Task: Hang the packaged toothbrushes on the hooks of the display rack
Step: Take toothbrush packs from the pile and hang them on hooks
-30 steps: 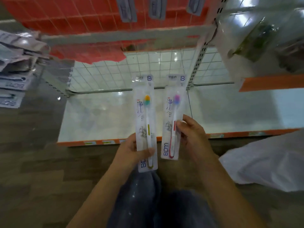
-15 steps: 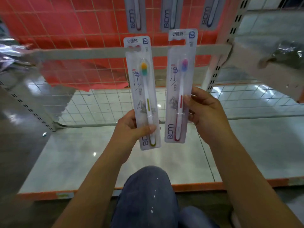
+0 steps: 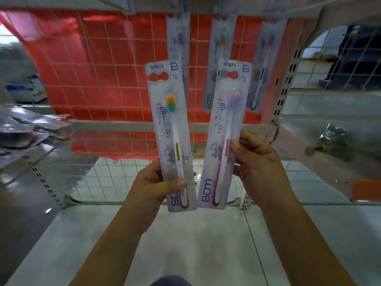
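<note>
Far left of the frame: a heap of crinkled silvery packets (image 3: 24,129) is lying on a shelf, blurred, print unreadable, cut by the frame edge.

Centre left: the left hand (image 3: 152,186) is pinching the lower part of a packaged toothbrush with an orange-and-green head (image 3: 172,141), thumb across the front, the other fingers hidden behind the card. The flat, glossy blister pack is standing upright, its hang-hole sitting at the top.

Upper centre: three hung packs (image 3: 221,58) are dangling before the red wire grid (image 3: 103,69); their tops and hooks are running out of the frame, so the attachment is hard to make out.

Centre right: the right hand (image 3: 259,168) is gripping the edge of a packaged toothbrush with a pink-and-blue head (image 3: 226,137), thumb on the front, the pack tilting slightly right.

Right: a white slotted upright (image 3: 285,89) is showing; beyond it a clear crumpled bag (image 3: 329,141) is too blurred to identify.
</note>
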`<move>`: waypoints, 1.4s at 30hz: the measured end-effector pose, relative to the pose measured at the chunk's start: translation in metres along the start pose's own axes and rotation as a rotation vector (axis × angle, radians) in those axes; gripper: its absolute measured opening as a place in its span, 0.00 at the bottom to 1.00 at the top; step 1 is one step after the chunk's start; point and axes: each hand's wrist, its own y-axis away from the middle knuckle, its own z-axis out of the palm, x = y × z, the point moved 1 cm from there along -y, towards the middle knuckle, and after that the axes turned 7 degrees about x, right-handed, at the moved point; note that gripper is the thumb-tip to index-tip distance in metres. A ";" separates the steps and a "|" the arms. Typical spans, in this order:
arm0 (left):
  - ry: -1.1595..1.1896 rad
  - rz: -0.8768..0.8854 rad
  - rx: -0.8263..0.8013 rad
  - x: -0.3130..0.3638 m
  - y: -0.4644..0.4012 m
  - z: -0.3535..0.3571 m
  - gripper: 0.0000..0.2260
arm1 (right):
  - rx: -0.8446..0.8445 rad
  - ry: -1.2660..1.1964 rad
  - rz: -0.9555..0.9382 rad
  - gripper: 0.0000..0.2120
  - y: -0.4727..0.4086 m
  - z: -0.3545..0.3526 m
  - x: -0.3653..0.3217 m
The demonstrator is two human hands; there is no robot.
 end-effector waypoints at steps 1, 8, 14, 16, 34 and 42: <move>-0.002 0.011 0.016 0.002 -0.001 -0.002 0.18 | 0.002 -0.006 0.010 0.10 -0.003 0.000 -0.001; 0.025 0.046 0.171 0.010 -0.014 -0.019 0.18 | 0.019 -0.051 0.033 0.09 -0.034 0.018 0.005; 0.028 0.120 0.229 0.015 -0.029 -0.022 0.20 | -0.023 -0.052 -0.058 0.10 -0.061 0.048 -0.013; -0.011 0.137 0.258 0.014 -0.034 -0.025 0.23 | -0.034 -0.056 -0.078 0.11 -0.068 0.059 -0.022; -0.019 0.060 0.256 -0.006 -0.060 -0.045 0.22 | -0.154 0.082 -0.212 0.15 -0.066 0.099 -0.023; -0.025 0.019 0.229 -0.014 -0.067 -0.052 0.35 | -0.116 0.227 -0.361 0.16 -0.069 0.095 -0.026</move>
